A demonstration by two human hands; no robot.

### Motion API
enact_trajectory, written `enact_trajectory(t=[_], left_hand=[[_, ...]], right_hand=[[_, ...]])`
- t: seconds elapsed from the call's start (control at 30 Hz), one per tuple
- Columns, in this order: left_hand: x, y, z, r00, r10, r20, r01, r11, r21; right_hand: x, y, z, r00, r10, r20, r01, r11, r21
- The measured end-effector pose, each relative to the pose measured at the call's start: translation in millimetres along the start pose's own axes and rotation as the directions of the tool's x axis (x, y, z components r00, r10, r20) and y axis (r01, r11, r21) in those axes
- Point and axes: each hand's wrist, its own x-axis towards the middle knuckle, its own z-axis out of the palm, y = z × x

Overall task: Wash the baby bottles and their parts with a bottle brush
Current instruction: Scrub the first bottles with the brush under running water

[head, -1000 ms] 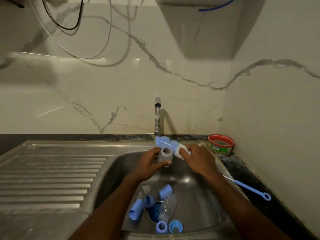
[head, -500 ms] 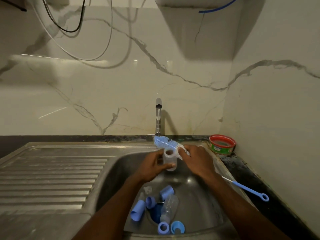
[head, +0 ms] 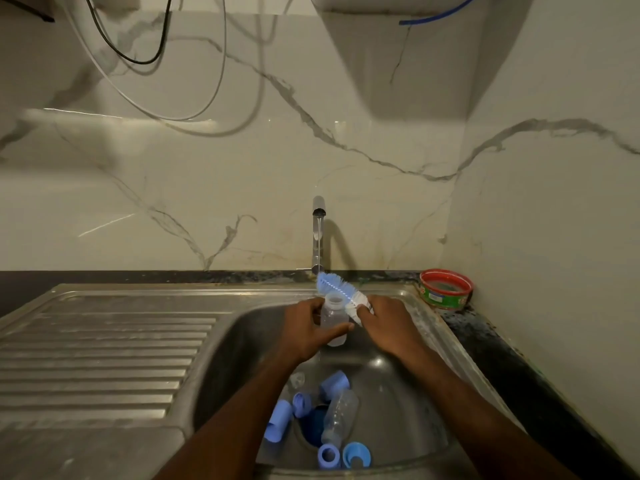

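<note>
We have one clear baby bottle [head: 334,318] upright over the sink basin [head: 408,393], its open mouth just under the blue bristles of the bottle brush [head: 337,289], which lies slanted across the rim and has not entered the neck. So we judge the task to be early: this bottle looks about to be scrubbed inside, and we cannot tell whether any piece is already clean. Left to do, by the look of it, are a second clear bottle [head: 341,417] lying on its side at the bottom of the basin and the blue caps and rings [head: 329,457] scattered round it near the drain. Our left hand [head: 304,332] is curled round the bottle's body, thumb across the front, grasping it. Our right hand [head: 389,323] is closed round the brush just below the bristles, knuckles up. Water runs from the tap [head: 318,233] behind. A red-rimmed tub [head: 445,289] sits in the desk corner.
</note>
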Motion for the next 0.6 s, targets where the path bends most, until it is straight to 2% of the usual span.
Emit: enact_trajectory(t=[0.17,0.3,0.37,0.47,0.6], left_hand=[[-2.8,3.6,-0.6,0.997,0.070,-0.035,-0.065,0.991,0.119],[0.4,-2.1,-5.3,0.978,-0.051,-0.205,0.095,0.973,0.209],[0.3,-3.4,-7.1,0.964,-0.082,-0.253,0.141,0.964,0.227],[-1.9,0.7,-5.4,0.976,-0.002,-0.218,0.071,0.949,0.307],[-4.8,10.7,-1.7,0.984,0.119,-0.130,-0.060,0.921,0.386]], right_hand=[[0.2,-10.0,-4.5,0.999,0.050,0.017,-0.051,0.994,0.095],[-12.0,-13.2,-2.3,0.997,0.012,0.078,-0.019,0.996,0.084],[-16.2,-15.5,4.0,0.995,0.026,0.098,-0.039,0.990,0.132],[-13.2,-15.1,8.1,0.980,0.155,0.122,-0.192,0.892,0.410],[-8.5,-11.0,-0.6,0.961,0.248,0.124,-0.275,0.789,0.550]])
